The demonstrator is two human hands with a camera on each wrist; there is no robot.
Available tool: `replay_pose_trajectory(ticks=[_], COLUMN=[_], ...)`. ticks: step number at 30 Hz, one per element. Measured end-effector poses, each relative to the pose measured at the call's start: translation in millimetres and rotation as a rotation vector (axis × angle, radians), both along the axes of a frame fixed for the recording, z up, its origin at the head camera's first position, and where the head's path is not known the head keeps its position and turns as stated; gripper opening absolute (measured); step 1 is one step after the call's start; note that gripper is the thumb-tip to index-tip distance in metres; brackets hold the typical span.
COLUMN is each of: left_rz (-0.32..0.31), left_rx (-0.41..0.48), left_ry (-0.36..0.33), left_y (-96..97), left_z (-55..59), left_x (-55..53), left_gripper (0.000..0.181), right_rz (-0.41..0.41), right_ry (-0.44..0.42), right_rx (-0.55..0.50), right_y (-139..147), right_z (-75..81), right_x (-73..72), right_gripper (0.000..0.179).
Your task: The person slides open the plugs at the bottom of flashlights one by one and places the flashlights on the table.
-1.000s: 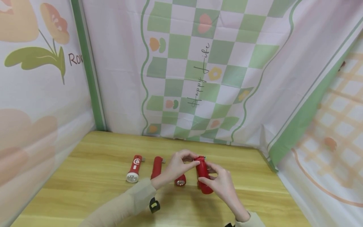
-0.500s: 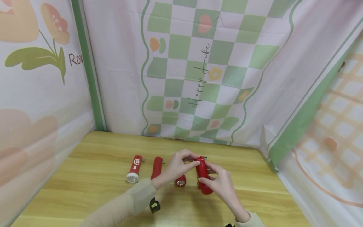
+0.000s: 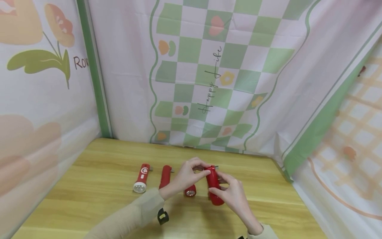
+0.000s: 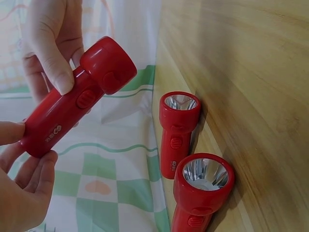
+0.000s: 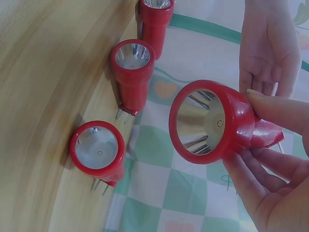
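Note:
Both hands hold a red flashlight (image 3: 213,186) over the right half of the table in the head view. Thumb and fingers of the left hand (image 3: 186,174) pinch its tail end, where metal plug prongs (image 3: 216,167) stick out to the right. The right hand (image 3: 234,194) grips the body just behind the wide head, as the right wrist view shows, with the lens (image 5: 200,123) and reflector visible there. A round switch button (image 4: 87,98) faces the left wrist camera. Another red flashlight (image 3: 190,191) lies partly hidden behind the left wrist.
A second red flashlight (image 3: 165,176) lies left of the left hand, its head hidden by the arm. Farther left is a red flashlight with a white head (image 3: 142,177). Prongs show on these flashlights too. A printed cloth (image 3: 206,83) hangs behind the wooden table (image 3: 113,186).
The prongs at the held flashlight's tail show farther out to the right than a second ago. Both hands keep nearly the same place and hold.

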State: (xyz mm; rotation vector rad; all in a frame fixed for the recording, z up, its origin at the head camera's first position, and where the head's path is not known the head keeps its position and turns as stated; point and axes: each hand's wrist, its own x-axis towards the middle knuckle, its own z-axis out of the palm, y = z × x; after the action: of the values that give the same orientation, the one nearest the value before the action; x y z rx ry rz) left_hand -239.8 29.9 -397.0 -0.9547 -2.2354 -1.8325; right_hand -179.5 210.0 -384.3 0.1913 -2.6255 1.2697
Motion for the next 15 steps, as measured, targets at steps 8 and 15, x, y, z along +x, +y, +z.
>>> replay_pose_trajectory(ticks=[8,15], left_rz=[0.005,-0.005], left_rx=[-0.027,-0.034], left_ry=[0.007,-0.005], left_y=[-0.8,-2.6], left_z=[1.0,0.9], left_x=[0.3,0.0], left_gripper=[0.020,0.021], right_rz=[0.001,0.001], right_ry=[0.001,-0.013], right_rx=[0.006,0.006], right_y=[-0.9,-2.2], right_z=[-1.6,-3.0], right_x=[-0.1,-0.1], right_gripper=[0.052,0.052])
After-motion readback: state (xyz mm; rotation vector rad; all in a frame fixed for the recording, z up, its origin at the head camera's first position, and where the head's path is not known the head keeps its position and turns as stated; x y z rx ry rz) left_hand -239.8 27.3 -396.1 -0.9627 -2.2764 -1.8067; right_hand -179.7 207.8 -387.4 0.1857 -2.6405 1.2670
